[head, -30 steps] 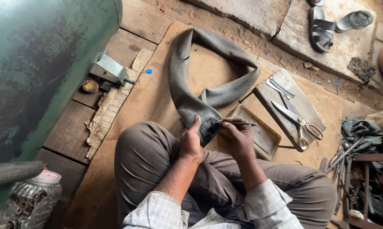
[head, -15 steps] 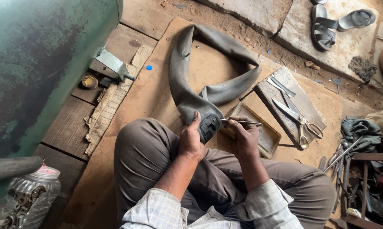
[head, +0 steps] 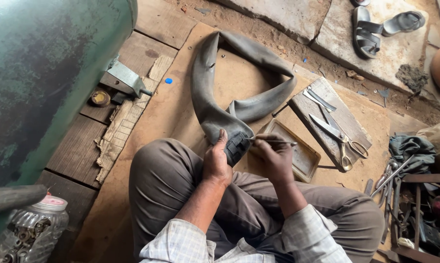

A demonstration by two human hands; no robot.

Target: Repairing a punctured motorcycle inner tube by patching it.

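Grey rubber fills the left hand (head: 216,163), which clamps a folded end of the inner tube (head: 207,104) against the person's knee, thumb lying along the fold. A dark, ridged patch area (head: 237,147) shows on the rubber just beside that thumb. The right hand (head: 274,158) is pinched shut on a thin metal tool (head: 271,141) — a slim rod held level, its tip touching the ridged spot on the tube.

From the grip, the rest of the tube loops away over a sheet of brown cardboard (head: 176,117) on the floor, forming an open ring. Just beyond the right hand lies a shallow rectangular tray (head: 305,158), and past it a wooden block (head: 346,119) carrying a pair of scissors (head: 339,136) and a flat metal blade (head: 319,100).

To the person's right a heap of hand tools (head: 395,180) and a grey-green rag (head: 412,146) sit near a dark box. To the left stands a big green tank (head: 44,83), with a plastic jar (head: 27,231) of small metal parts at its foot — near the person's left knee. Far off, on a stone slab, rests a pair of sandals (head: 378,27).
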